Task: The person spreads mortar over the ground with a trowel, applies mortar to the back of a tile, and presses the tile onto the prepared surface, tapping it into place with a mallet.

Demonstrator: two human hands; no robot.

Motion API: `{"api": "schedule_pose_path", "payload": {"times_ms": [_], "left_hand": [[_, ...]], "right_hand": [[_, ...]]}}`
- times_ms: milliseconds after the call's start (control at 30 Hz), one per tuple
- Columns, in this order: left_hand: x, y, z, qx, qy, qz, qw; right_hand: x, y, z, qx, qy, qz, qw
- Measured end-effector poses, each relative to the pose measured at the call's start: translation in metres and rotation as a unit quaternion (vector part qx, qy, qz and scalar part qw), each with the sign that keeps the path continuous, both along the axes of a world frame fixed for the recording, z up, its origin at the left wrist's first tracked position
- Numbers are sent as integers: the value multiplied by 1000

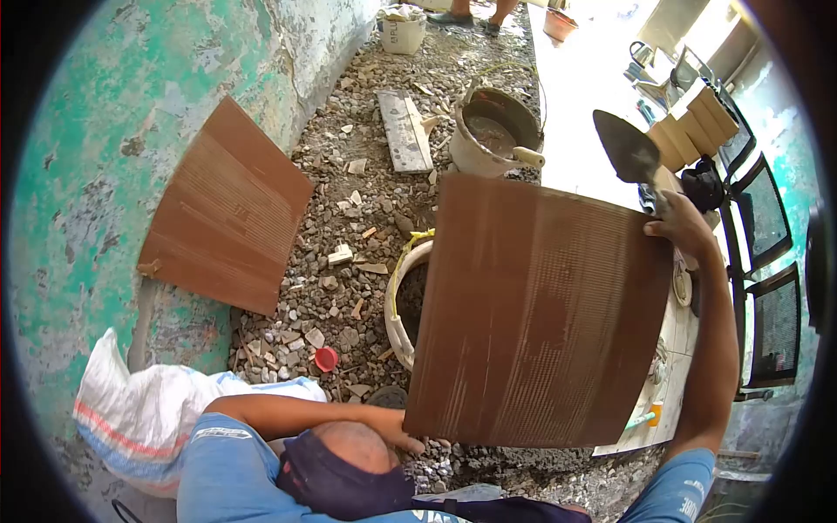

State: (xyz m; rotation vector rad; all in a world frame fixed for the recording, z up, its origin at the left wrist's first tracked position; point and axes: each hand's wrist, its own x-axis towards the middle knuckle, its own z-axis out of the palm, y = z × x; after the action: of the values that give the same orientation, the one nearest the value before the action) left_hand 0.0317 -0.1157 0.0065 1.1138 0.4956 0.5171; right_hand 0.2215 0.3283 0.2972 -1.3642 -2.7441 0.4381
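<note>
A large brown tile (540, 314) is tilted up in front of me, its ridged back facing me. My left hand (397, 427) grips its lower left corner; the fingers are partly hidden. At the upper right corner, my right hand (684, 228) is closed around the handle of a pointed trowel (626, 148) and also holds the tile's edge. The trowel's blade points up and left. Partly hidden behind the tile is a round pale bucket (394, 305) with a yellow rim. A second brown tile (228, 209) leans against the green wall.
Rubble (349, 218) covers the strip of floor. On it are a mortar bucket (495, 131), a float (404, 131), a red cap (326, 358) and a white tub (402, 29). A woven sack (148, 401) lies left. Chairs (772, 279) and boxes (693, 126) stand right. Another person's feet (453, 19) show behind.
</note>
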Motion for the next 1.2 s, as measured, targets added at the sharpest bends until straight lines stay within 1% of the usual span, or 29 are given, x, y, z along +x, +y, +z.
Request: {"api": "schedule_pose_path", "payload": {"times_ms": [33, 100, 133, 167, 233, 300, 333, 367, 433, 500, 533, 600, 633, 733, 767, 833, 867, 900, 967, 1033, 1067, 1100, 1167, 1200], "left_hand": [[3, -8, -13, -1, -3, -6, 1000], [7, -23, -40, 180, 35, 43, 982], [8, -25, -38, 170, 6, 53, 984], [9, -28, -41, 170, 4, 48, 984], [13, -33, -49, 270, 17, 109, 957], [12, -36, -61, 264, 7, 112, 958], [12, -39, -77, 229, 51, 6, 972], [12, -40, -86, 193, 93, -101, 971], [7, -31, -71, 193, 85, -112, 971], [-6, -24, -67, 193, 78, -121, 971], [-2, -27, -69, 184, 84, -113, 973], [-6, -27, -72, 164, 96, -94, 977], [-8, -28, -73, 154, 102, -84, 979], [-15, -30, -77, 126, 120, -59, 983], [-18, -31, -79, 119, 126, -53, 983], [-23, -35, -82, 103, 133, -51, 984], [-25, -38, -84, 96, 137, -52, 985], [-27, -42, -85, 87, 140, -55, 985], [-35, -45, -89, 79, 151, -66, 983], [-41, -43, -93, 78, 156, -90, 981], [-45, -41, -97, 78, 158, -103, 979], [-48, -39, -99, 77, 161, -114, 977], [-54, -38, -105, 75, 168, -130, 974], [-58, -38, -107, 72, 175, -137, 972]], "right_hand": [[-14, 2, -11, -7, -47, 10, 999], [-43, 2, -35, -42, -19, 5, 999], [-61, 2, -44, -60, -37, 23, 997], [-80, 3, -52, -77, -54, 41, 995], [-115, 10, -76, -96, -84, 65, 990], [-154, 0, -87, -114, -70, 110, 985], [-172, -5, -96, -103, -65, 140, 983], [-191, -8, -105, -90, -58, 170, 980], [-227, -4, -138, -66, -86, 212, 971], [-256, -20, -147, -85, -90, 252, 960], [-267, -24, -153, -88, -93, 250, 960], [-290, -27, -167, -159, -103, 264, 946], [-298, -28, -173, -162, -106, 264, 945], [-313, -25, -197, -203, -104, 317, 921], [-316, -26, -198, -204, -107, 312, 922], [-317, -33, -201, -129, -101, 350, 922], [-318, -38, -199, -170, -139, 293, 931], [-316, -40, -209, -175, -141, 282, 933], [-306, -39, -223, -103, -31, 308, 945], [-274, -54, -225, -7, 79, 268, 960], [-262, -64, -212, -27, 60, 223, 973], [-240, -70, -212, -16, 113, 193, 974], [-187, -83, -205, 42, 140, 110, 983], [-154, -93, -208, 76, 172, 53, 981]]}}
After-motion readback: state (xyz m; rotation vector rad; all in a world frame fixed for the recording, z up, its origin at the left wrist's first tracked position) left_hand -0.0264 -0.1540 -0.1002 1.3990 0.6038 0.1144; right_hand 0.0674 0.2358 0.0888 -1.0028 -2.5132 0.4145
